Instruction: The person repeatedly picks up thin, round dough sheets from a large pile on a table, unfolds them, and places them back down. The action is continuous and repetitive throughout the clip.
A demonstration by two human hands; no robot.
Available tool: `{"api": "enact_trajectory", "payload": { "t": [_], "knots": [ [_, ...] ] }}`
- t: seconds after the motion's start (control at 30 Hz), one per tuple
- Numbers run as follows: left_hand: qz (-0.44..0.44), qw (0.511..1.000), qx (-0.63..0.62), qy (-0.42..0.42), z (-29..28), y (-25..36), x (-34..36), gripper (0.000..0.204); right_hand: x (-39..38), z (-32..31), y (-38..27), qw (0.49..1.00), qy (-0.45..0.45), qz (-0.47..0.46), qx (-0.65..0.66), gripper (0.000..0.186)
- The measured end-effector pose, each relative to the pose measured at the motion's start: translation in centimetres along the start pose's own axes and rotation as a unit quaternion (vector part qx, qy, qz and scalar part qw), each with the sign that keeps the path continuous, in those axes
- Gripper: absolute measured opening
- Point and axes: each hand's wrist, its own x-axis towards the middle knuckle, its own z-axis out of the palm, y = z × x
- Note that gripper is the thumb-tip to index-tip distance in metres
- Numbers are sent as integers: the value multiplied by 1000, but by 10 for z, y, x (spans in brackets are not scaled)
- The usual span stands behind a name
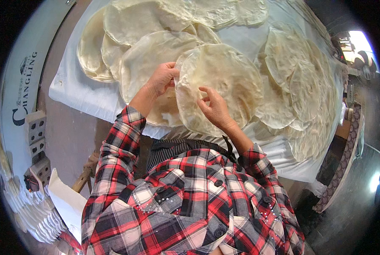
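Note:
A thin, round, pale yellow pancake (224, 72) lies nearest me at the middle of the table, slightly wrinkled and see-through in places. My left hand (162, 80) pinches its left edge between thumb and fingers. Over the lower middle of the same sheet is my right hand (214, 107), with thumb and forefinger apart and nothing visible between them; I cannot tell whether its fingertips touch the surface. Another pancake (149, 55) lies partly beneath, to the left. The lower fingers of my left hand are partly hidden.
More overlapping pancakes (300, 80) spread across the right side, with others (149, 19) at the far left. White plastic sheeting (77, 91) covers the table. Perforated bricks (37, 131) and a long pale printed panel (22, 76) stand at left. A patterned strip (343, 159) edges the right.

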Motion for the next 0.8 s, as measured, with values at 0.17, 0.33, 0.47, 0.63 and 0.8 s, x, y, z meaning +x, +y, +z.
{"api": "enact_trajectory", "payload": {
  "t": [0.17,0.33,0.47,0.63,0.8],
  "knots": [
    [-7,990,84,-112,20,25,-6,46,29,-8,-25,967,2,120,226,74],
    [-18,970,116,-211,40,28,4,56,52,-27,-31,937,-27,194,290,62],
    [-11,975,109,-195,70,41,-14,57,45,-49,-33,909,10,163,384,49],
    [-16,977,-10,-212,68,41,-13,60,41,-64,-20,873,28,125,472,48],
    [65,936,-245,-244,69,51,-33,71,27,-98,-38,685,29,69,725,57]
  ]
}}
